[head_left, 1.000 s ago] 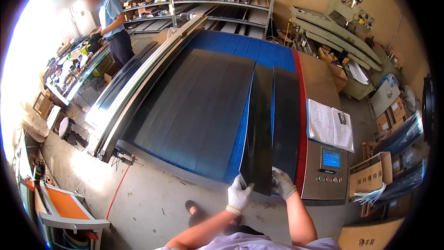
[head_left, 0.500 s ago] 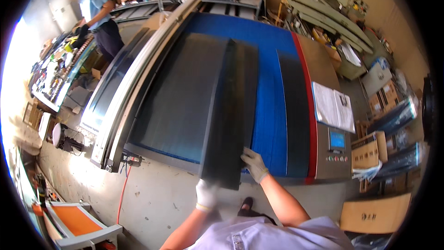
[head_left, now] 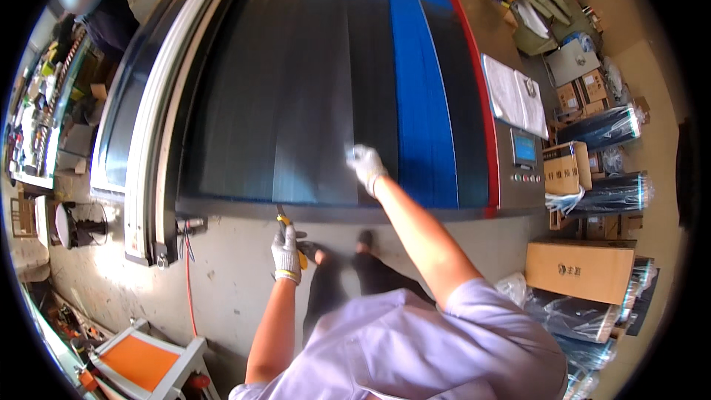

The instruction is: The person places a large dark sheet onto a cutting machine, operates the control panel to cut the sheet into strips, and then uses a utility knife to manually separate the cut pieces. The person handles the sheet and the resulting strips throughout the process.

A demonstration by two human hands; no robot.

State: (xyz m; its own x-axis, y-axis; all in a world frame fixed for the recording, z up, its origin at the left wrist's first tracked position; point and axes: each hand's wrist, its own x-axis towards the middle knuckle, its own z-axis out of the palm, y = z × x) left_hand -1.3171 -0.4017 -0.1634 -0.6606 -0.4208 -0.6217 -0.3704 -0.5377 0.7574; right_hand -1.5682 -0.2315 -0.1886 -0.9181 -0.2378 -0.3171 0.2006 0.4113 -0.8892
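Note:
My left hand [head_left: 286, 254], in a grey-white work glove, is closed around a yellow-and-black hand tool [head_left: 282, 216]. Its exact kind is hard to make out. The hand is just off the near edge of a wide machine bed. Over the bed, my gloved right hand [head_left: 366, 167] has its fingers drawn together above a long black strip [head_left: 315, 104]; a small pale patch at the fingertips is too blurred to name. That strip lies flat on a wider dark sheet [head_left: 237, 96]. Farther right, a narrower black strip [head_left: 461, 104] rests on the blue bed surface [head_left: 418, 104].
A metal gantry beam [head_left: 164, 96] crosses the bed's left side. A red band [head_left: 474, 67] borders a panel with a screen [head_left: 524, 149] and papers [head_left: 515, 96]. Cartons [head_left: 578, 270] and wrapped rolls stand right. An orange-topped frame [head_left: 141, 359] is lower left. Another person is upper left.
The black strip, earlier raised at its near end between both hands, now lies flat. My left hand has gained the tool; my right has moved over the strip. The view has shifted.

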